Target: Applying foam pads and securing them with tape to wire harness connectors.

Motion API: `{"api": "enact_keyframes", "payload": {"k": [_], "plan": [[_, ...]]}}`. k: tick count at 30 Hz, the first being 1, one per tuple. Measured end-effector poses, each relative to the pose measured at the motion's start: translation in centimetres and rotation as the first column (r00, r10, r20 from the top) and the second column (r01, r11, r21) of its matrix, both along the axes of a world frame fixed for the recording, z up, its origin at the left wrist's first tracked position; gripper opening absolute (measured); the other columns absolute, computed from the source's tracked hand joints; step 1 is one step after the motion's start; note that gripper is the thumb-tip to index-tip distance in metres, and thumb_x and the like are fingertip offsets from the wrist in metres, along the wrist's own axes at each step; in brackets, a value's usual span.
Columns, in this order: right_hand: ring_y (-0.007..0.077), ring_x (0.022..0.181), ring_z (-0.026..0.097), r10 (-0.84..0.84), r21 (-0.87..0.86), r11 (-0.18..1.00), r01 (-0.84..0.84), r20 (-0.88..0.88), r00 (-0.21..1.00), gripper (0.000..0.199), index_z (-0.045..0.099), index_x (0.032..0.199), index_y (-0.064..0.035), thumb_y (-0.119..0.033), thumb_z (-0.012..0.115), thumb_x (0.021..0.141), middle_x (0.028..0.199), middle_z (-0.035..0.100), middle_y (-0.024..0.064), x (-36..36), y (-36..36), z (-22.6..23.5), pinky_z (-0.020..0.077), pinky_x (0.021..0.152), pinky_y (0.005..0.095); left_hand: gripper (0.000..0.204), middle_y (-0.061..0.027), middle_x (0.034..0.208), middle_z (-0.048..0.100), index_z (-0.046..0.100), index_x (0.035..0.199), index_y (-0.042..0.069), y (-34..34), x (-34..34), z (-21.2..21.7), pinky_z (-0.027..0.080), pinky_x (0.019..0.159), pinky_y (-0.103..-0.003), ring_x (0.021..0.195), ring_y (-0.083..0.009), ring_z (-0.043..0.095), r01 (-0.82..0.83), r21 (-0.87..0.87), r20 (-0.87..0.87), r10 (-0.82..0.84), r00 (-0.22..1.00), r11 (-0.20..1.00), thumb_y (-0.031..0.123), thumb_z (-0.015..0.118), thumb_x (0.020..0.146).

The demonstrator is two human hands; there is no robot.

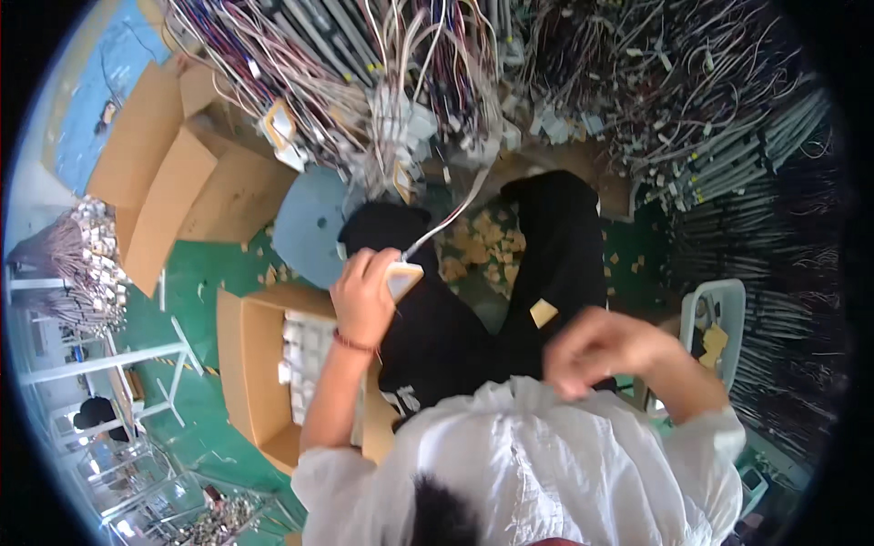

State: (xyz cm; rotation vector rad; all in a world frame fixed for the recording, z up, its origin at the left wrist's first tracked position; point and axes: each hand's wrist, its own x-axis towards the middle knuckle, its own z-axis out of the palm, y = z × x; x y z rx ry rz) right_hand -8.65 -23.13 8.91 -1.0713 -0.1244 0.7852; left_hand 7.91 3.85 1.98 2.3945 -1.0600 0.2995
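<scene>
My left hand (362, 298) is closed on a small white square panel (402, 280) with a tan rim, held above my left thigh. From its upper edge a white cable (446, 221) runs up towards the wire bundles. My right hand (605, 348) hovers over my lap on the right, smeared by motion, so its fingers cannot be read. Just beyond it, a small yellow paper square (543, 313) lies on my right thigh.
Thick wire bundles (309, 45) hang ahead and to the right. At my left stands an open cardboard box (238, 364) with white pieces (305, 350) inside. A pale bin (734, 318) holding yellow scraps is on the right. Paper scraps (492, 241) litter the green floor.
</scene>
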Motion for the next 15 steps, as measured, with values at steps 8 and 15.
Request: {"api": "enact_keyframes", "payload": {"k": [8,15], "plan": [[0.0301,0.084,0.051,0.104,-0.452,-0.159,0.878,0.877,0.47,0.009,0.066,0.078,-0.0039,-0.007,0.071,0.072,0.094,0.051,0.012,-1.1,-0.9,-9.3,0.0434,0.074,0.0391,0.058,-0.0172,0.118,0.057,0.042,0.13,0.003,-7.7,-1.9,-4.9,0.047,0.089,-0.04,0.107,-0.032,0.056,0.258,0.045,-0.552,-0.191,0.811,0.965,0.021,0.065,0.079],[0.0357,0.103,0.048,0.125,-0.471,-0.267,0.841,0.848,0.515,0.027,0.067,0.095,-0.0102,-0.01,0.073,0.068,0.106,0.048,0.0129,-1.7,0.2,-13.5,0.0407,0.086,0.0458,0.021,-0.01,0.093,0.066,0.063,0.098,0.006,-8.9,6.4,-4.7,0.05,0.073,-0.033,0.083,-0.0251,0.065,-0.137,-0.327,-0.506,-0.051,0.861,0.935,0.014,0.067,0.079]]}}
